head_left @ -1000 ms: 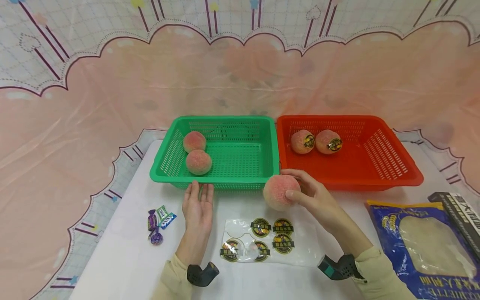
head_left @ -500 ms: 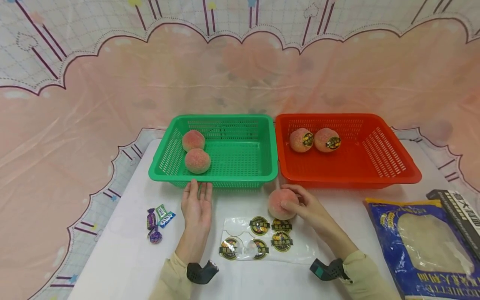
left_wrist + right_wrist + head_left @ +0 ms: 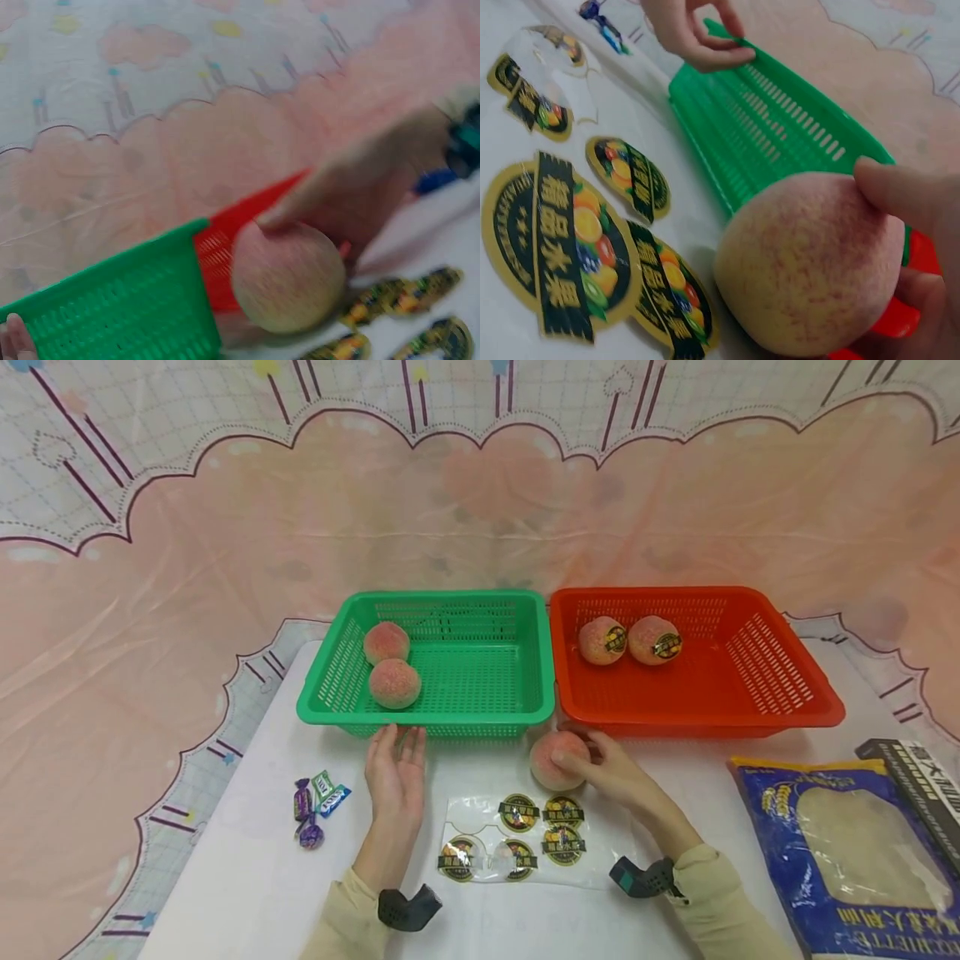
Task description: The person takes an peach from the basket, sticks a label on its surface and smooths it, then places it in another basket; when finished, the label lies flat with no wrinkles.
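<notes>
My right hand grips a pink peach between thumb and fingers, in front of where the two baskets meet. No sticker shows on the peach in the right wrist view. Palm up, my left hand has its fingertips right at the front rim of the green basket. Two plain peaches lie in that basket. In the red basket lie two peaches with black-and-gold stickers on them. A clear sheet of round fruit stickers lies on the table between my forearms.
Several wrapped candies lie left of my left hand. A blue and yellow pasta bag and a black box are on the right of the white table. A patterned cloth hangs behind.
My right hand has brought the peach down from the basket rims toward the sticker sheet, then slightly up and left. The left hand has stayed nearly still.
</notes>
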{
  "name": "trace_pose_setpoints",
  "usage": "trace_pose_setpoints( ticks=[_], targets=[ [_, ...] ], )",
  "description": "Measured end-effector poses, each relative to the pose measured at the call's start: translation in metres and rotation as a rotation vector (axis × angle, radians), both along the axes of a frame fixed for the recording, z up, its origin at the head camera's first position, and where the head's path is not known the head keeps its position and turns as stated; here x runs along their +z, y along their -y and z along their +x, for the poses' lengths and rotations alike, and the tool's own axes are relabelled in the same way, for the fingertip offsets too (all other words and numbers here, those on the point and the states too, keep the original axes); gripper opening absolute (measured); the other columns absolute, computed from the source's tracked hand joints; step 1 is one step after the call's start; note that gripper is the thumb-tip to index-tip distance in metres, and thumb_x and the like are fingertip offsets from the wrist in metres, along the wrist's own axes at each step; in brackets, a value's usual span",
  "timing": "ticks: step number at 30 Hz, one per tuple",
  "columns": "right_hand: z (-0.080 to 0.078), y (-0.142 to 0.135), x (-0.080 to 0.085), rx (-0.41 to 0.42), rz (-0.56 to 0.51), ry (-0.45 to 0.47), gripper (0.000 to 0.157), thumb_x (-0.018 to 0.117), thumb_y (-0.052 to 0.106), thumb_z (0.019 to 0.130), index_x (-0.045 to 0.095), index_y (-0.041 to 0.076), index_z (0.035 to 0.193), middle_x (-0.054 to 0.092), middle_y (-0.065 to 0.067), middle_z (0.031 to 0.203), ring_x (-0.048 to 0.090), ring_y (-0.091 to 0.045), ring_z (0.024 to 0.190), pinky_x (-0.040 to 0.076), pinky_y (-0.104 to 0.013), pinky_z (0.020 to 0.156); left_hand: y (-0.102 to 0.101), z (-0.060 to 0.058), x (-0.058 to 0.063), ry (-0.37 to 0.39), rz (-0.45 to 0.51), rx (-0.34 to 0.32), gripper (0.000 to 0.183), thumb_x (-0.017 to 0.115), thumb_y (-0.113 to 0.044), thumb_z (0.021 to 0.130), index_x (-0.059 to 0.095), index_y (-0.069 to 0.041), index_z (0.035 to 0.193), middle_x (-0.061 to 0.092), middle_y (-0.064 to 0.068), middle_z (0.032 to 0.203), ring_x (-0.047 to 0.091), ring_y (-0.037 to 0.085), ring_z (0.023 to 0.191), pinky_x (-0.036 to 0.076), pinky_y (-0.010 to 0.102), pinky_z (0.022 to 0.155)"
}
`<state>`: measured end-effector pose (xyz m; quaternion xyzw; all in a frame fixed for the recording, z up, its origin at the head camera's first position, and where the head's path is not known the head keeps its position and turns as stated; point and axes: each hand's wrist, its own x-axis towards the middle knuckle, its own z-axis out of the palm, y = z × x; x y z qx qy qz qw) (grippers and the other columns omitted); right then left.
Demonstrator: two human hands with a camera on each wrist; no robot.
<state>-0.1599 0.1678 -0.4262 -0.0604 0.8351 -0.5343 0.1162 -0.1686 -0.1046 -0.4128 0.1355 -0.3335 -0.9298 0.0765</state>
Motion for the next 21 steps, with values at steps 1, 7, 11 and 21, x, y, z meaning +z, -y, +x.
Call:
trace_pose_setpoints(
  ticks=[1,7,11,21],
  targets=[
    [0.0,-0.002,-0.001,0.015,0.005,0.008,0.061,0.058,0.042,0.082,0.036,0.016,0.132,0.044,-0.009,0.131,0.044,-0.028,0.117,0.037,-0.044,0.097,-0.002,0.002,-0.002,-0.001,-0.06,-0.036,0.013,0.044,-0.013,0.093,0.042,-0.007,0.104,0.047,0.005,0.101,0.05,0.016,0.095,0.045,0.028,0.087],
    [0.002,-0.011,-0.003,0.091,-0.014,0.055,0.069,0.065,0.038,0.078,0.03,0.021,0.135,0.043,-0.007,0.13,0.045,-0.027,0.114,0.041,-0.04,0.092,-0.022,0.014,-0.018,-0.083,-0.948,-0.507,0.027,0.05,-0.023,0.09,0.053,-0.008,0.112,0.057,0.008,0.098,0.057,0.018,0.085,0.049,0.029,0.07],
    [0.003,-0.014,-0.002,0.147,-0.01,0.028,0.071,0.067,0.037,0.077,0.029,0.023,0.136,0.041,-0.005,0.131,0.043,-0.027,0.117,0.039,-0.044,0.095,-0.036,0.016,-0.024,-0.345,-1.614,-0.63,0.031,0.056,-0.038,0.085,0.057,-0.019,0.11,0.054,-0.002,0.089,0.051,0.011,0.077,0.042,0.022,0.063],
    [0.003,-0.018,-0.001,0.193,0.038,0.019,0.07,0.065,0.036,0.078,0.028,0.018,0.135,0.04,-0.007,0.133,0.043,-0.029,0.118,0.037,-0.046,0.097,-0.048,0.013,-0.009,-0.468,-2.03,-0.823,0.042,0.07,-0.046,0.069,0.056,-0.026,0.103,0.051,-0.006,0.099,0.047,0.012,0.092,0.042,0.033,0.065]
  ],
)
